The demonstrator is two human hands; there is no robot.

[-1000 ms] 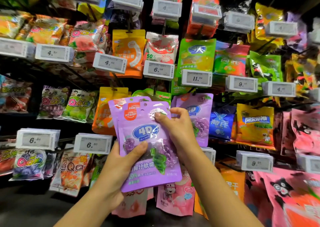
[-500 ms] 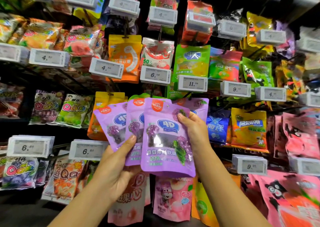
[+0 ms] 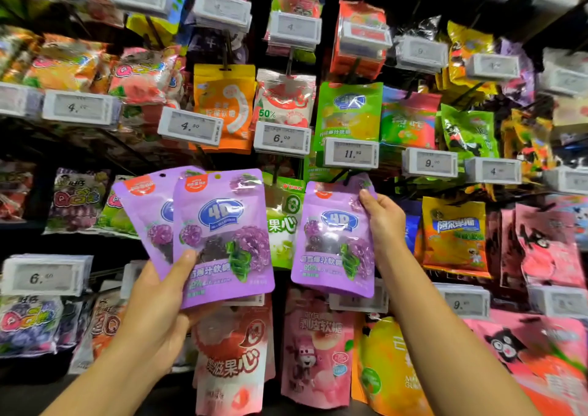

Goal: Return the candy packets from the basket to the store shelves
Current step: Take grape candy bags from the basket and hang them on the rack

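My left hand [image 3: 157, 301] grips two purple grape candy packets [image 3: 222, 234] by their lower edge, fanned one behind the other, in front of the shelf's middle row. My right hand [image 3: 383, 221] pinches the upper right corner of a third purple packet [image 3: 334, 240] and holds it up against the hanging display, just right of a green packet [image 3: 283, 221]. Whether a matching purple packet hangs behind it is hidden. The basket is out of view.
Pegs full of hanging candy bags fill the wall, with white price tags [image 3: 350, 153] at the peg ends. A yellow-orange bag [image 3: 455, 237] hangs to the right, pink bags [image 3: 318, 352] below, an orange bag [image 3: 224, 107] above.
My right hand has pulled one purple packet off the fanned stack and carried it right toward the pegs. My left hand keeps the other two, shifted slightly left.
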